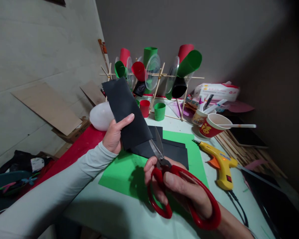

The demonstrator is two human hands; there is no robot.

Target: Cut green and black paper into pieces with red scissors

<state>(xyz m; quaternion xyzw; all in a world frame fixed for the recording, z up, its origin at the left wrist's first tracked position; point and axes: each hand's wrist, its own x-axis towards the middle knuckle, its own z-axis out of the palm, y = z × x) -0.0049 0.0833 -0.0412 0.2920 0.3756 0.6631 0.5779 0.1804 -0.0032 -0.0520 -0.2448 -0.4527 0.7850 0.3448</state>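
Observation:
My left hand grips a strip of black paper by its lower left edge, thumb on top, and holds it tilted above the table. In my right hand is a pair of scissors with red handles, fingers through the loops. Its blades are parted, one close to the strip's lower right corner; I cannot tell whether it touches. More black paper lies below on a green sheet, partly hidden by the strip and the scissors.
Behind stands a stick frame bearing red, green and black paper cups and clear discs. A yellow glue gun with a cable lies at right, near a red paper cup and wooden sticks. A white balloon sits at left.

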